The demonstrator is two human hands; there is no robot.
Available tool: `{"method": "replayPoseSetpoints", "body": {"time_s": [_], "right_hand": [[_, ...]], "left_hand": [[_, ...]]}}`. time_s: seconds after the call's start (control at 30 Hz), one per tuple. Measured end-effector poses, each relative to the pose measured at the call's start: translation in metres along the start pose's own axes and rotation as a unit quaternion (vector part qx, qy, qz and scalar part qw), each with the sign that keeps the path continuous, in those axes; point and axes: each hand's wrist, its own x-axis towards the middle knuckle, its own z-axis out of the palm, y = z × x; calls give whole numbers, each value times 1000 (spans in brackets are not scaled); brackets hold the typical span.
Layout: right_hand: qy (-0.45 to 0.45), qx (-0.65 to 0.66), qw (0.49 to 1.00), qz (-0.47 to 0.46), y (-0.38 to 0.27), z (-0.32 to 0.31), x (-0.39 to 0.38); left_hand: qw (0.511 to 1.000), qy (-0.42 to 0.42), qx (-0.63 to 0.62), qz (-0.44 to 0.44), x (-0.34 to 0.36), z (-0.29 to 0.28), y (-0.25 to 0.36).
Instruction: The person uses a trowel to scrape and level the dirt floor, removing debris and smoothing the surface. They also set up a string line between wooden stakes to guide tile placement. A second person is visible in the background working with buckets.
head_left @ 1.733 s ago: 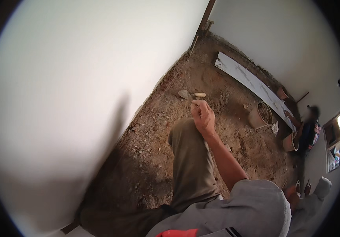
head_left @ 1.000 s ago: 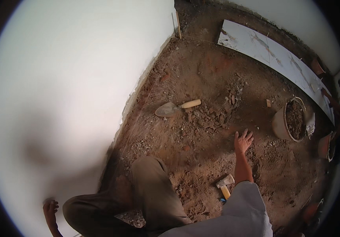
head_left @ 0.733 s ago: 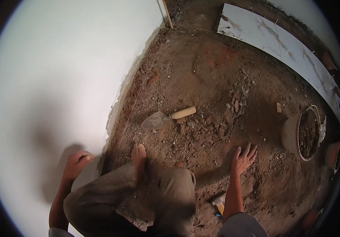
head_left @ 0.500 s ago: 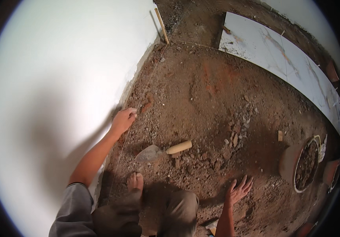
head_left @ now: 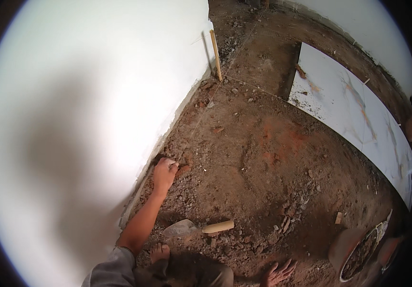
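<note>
Right hand (head_left: pixel 278 274) at the lower edge: fingers spread, nothing seen in it; contact with the soil floor (head_left: pixel 249 129) cannot be told; bucket (head_left: pixel 344 248) between its 2 and 3 o'clock. Trowel (head_left: pixel 218 227) on the soil, well apart from the right hand, at that hand's 10 o'clock; long axis close to 9-to-3, handle toward 3; neither hand touches it. Left hand (head_left: pixel 166 173) beside the base of the white wall (head_left: pixel 120 95): grip pressed together at the fingertips, apparently pinching the thin string (head_left: pixel 193 131); the string leaves this grip toward 1 o'clock, its long axis running roughly along the wall base; left is plainly the nearer hand, right is well apart from the line. Farther on, wooden stake (head_left: pixel 215 56) beside the string, leaning slightly; white marbled tiles (head_left: pixel 333 93) at the left hand's 2 o'clock.
</note>
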Motion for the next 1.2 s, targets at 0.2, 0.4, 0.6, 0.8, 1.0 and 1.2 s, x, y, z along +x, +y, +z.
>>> {"method": "replayPoseSetpoints", "body": {"time_s": [0.2,0.4,0.6,0.8,1.0,1.2], "right_hand": [[-40,14,999,4,3,-2,-2],[-37,3,999,-11,8,-4,-1],[-77,5,997,9,7,-4,-2],[-83,44,995,29,9,1,-4],[-83,86,992,38,10,3,-3],[-63,22,997,35,2,0,-3]], "left_hand": [[988,132,-55,66,-22,-4,2],[997,32,67,10,-23,-10,-29],[1000,12,20,-16,-30,-4,-46],[1000,15,15,-23,-30,-6,-47],[986,120,-113,-22,-31,-6,-38],[998,-18,54,0,-30,-10,-45]]}}
